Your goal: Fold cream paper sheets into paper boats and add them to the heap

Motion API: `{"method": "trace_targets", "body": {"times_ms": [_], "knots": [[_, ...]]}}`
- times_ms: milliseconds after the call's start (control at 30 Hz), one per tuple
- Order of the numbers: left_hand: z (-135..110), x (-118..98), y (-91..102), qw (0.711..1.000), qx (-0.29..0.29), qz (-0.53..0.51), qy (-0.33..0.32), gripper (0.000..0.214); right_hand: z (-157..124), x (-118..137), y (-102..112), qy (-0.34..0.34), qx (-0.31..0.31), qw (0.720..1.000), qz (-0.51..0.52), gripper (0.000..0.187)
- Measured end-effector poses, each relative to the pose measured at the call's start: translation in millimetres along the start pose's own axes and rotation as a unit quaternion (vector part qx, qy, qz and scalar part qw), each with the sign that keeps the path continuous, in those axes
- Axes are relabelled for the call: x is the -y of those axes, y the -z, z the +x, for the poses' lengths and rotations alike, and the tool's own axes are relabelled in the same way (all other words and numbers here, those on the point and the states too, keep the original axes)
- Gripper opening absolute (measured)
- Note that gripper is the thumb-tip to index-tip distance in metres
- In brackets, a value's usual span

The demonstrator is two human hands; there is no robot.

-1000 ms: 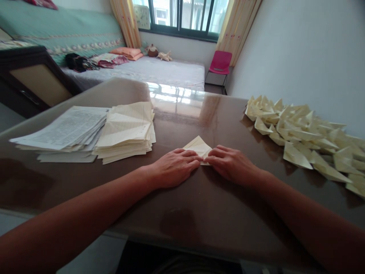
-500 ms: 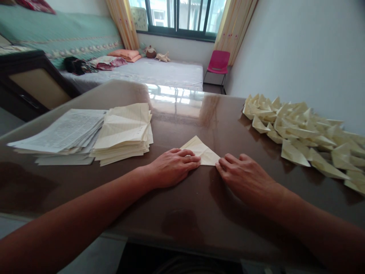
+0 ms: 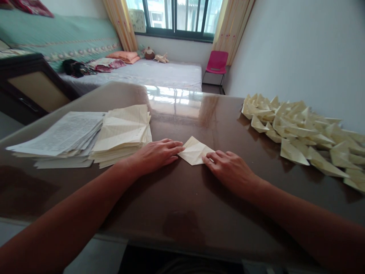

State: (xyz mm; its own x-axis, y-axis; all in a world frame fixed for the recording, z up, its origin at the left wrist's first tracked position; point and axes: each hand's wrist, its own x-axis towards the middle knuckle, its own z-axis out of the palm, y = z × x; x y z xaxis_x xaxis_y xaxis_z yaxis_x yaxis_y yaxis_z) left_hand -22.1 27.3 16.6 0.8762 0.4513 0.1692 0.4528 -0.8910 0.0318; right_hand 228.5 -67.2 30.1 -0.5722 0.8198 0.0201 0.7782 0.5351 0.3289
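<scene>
A small cream folded paper (image 3: 193, 150) lies on the glossy brown table, roughly diamond-shaped with creases across its face. My left hand (image 3: 158, 154) rests to its left, palm down with fingers stretched out, the fingertips at the paper's left corner. On the other side, my right hand (image 3: 229, 165) has its fingers bent and closed on the lower right edge of the paper. The thumb of that hand is partly hidden.
To the left stand a stack of cream sheets (image 3: 122, 129) and a stack of printed white sheets (image 3: 62, 133). A heap of folded paper boats (image 3: 302, 125) covers the table's right side. Beyond the table (image 3: 176, 213) are a bed (image 3: 171, 74) and a pink chair (image 3: 217, 62).
The paper has gone from a triangle with a flat lower edge to a diamond shape. My left hand has slid left, off most of the paper; my right hand has shifted slightly left.
</scene>
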Motion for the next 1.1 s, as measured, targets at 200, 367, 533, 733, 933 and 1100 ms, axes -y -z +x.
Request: {"method": "trace_targets", "body": {"times_ms": [200,367,533,733,933,1100], "knots": [[1.6,-8.4,0.3,1.0,-0.007,-0.004,-0.018,0.037,5.7,-13.9,-12.0,0.0,-0.035,0.999,0.032,0.03],[1.1,-9.8,3.3,0.992,-0.019,-0.125,-0.005,0.04,9.9,-27.4,-25.6,0.006,-0.081,0.992,0.101,0.029],[2.1,-21.1,5.3,0.975,-0.008,-0.213,-0.054,0.041,11.6,-34.6,-32.5,0.033,-0.117,0.974,0.193,0.028],[4.1,-35.8,6.1,0.992,-0.05,-0.044,-0.102,0.027,13.2,-34.5,-32.8,0.055,-0.124,0.956,0.261,0.026],[5.0,-47.4,4.4,0.991,-0.051,0.003,-0.127,0.027,13.8,-33.1,-27.8,0.111,-0.122,0.938,0.304,0.022],[7.4,-47.2,-2.5,0.993,-0.009,-0.089,-0.082,0.028,12.5,-37.2,-21.3,0.142,-0.084,0.925,0.342,0.024]]}}
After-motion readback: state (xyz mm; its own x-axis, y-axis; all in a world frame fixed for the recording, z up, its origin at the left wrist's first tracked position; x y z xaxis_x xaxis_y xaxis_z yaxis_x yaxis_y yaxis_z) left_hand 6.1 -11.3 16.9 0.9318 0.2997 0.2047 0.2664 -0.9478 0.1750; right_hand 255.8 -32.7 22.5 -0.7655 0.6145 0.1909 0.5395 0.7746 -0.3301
